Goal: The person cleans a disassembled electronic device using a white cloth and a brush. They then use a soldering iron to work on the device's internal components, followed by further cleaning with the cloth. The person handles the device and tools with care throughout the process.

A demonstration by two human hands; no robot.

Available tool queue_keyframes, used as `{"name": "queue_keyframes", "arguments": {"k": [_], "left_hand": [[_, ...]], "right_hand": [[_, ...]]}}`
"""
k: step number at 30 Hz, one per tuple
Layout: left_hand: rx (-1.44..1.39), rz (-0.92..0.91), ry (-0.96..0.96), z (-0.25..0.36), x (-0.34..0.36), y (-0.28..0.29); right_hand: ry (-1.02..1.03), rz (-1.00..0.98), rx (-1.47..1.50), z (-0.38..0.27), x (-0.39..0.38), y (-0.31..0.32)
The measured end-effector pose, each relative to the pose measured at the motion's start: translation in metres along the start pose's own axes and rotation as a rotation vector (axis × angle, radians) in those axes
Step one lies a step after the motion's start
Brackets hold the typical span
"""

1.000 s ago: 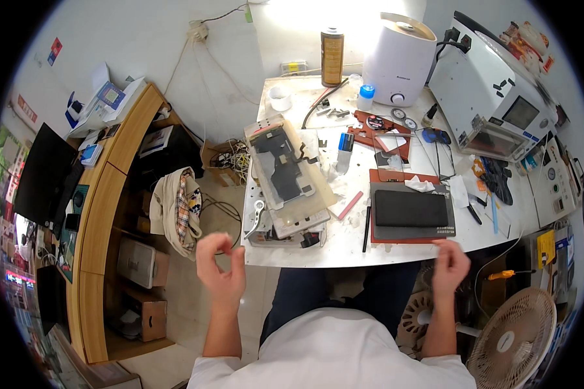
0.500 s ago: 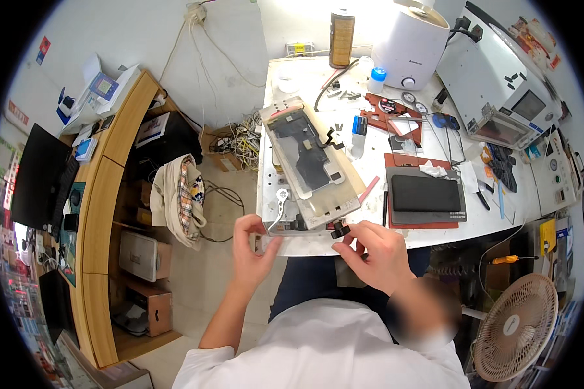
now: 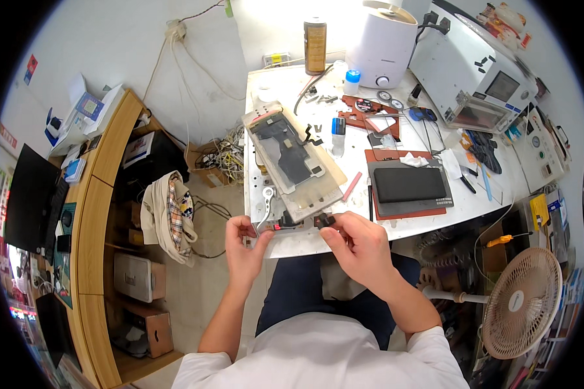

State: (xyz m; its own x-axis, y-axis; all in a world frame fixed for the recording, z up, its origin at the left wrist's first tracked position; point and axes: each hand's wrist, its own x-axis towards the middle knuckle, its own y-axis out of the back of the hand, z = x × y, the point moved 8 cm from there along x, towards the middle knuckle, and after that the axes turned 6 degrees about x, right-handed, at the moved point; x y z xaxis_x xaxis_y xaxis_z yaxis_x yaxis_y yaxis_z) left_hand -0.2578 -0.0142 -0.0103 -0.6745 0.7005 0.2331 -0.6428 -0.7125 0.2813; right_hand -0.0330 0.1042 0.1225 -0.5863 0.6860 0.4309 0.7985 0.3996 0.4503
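A metal bench machine [image 3: 255, 194] sits at the near left edge of the table, with a silver lever [image 3: 267, 206] at its front. Tilted across its top is a pale plate [image 3: 334, 185], on which lies a dark flat phone-like panel [image 3: 285, 149] with a black ribbon piece beside it. My left hand [image 3: 243, 253] is at the machine's near left corner, fingers curled along its side and thumb against the front by a small red light. My right hand [image 3: 360, 246] pinches a black knob [image 3: 324, 220] at the machine's front right.
To the right, a black phone [image 3: 410, 185] rests on a grey and red mat. Behind are a blue-capped bottle [image 3: 352, 81], a brown spray can [image 3: 315, 48], a white humidifier [image 3: 386, 45] and a white boxy machine [image 3: 467, 71]. A fan [image 3: 524, 301] stands at lower right.
The whole view has shifted, with the table now further left. A red light shows on the machine's front near my left thumb. Both hands keep their places, my right fingers still on the knob.
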Motion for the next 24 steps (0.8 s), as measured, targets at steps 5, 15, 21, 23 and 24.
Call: {"name": "queue_keyframes", "arguments": {"k": [5, 15, 21, 23, 24], "left_hand": [[-0.129, -0.017, -0.134, 0.003, -0.002, 0.004], [-0.179, 0.222, -0.209, 0.008, -0.012, 0.043], [-0.042, -0.319, -0.827, 0.038, -0.093, -0.012], [0.059, -0.544, -0.741, 0.012, -0.115, -0.052], [0.146, -0.672, -0.692, -0.006, -0.126, -0.078]], "right_hand": [[0.114, 0.015, -0.027, -0.026, -0.001, -0.021], [0.128, -0.052, -0.046, -0.004, -0.042, -0.025], [-0.444, 0.223, -0.152, 0.103, -0.169, 0.023], [-0.583, 0.354, -0.199, 0.125, -0.213, 0.04], [-0.629, 0.396, -0.196, 0.129, -0.236, 0.053]]}}
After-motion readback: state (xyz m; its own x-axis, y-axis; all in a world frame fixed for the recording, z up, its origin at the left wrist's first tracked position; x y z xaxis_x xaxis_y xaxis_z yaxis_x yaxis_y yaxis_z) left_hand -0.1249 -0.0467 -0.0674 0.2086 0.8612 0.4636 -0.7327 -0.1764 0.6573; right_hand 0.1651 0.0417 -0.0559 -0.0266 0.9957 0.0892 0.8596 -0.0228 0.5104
